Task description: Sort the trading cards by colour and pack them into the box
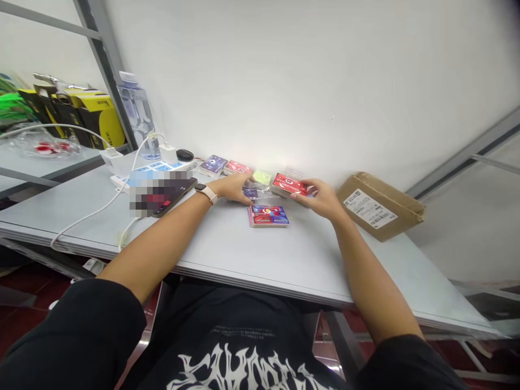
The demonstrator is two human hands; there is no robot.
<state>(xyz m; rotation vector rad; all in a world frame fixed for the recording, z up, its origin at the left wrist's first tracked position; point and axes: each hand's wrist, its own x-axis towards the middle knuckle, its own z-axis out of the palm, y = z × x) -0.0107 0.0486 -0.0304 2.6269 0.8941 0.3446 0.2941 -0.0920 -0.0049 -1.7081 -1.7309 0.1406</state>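
My right hand (319,198) grips a stack of red cards (289,184) by its right end, thumb in front and fingers behind. My left hand (234,188) curves around the left end of a clear plastic case (264,191), its thumb and fingers at opposite sides. A dark purple printed piece (251,193) shows between those fingers; whether it lies inside the case I cannot tell. Just in front, a stack of red and blue cards (268,215) lies flat on the grey table (244,252). Behind my left hand are a purple deck (213,164) and a red deck (238,167).
A cardboard box (379,206) stands at the right. On the left are a phone (174,197), a power strip (156,169) with white cables, a black mouse (185,155) and a water bottle (138,116). A yellow-green piece (262,177) lies near the wall.
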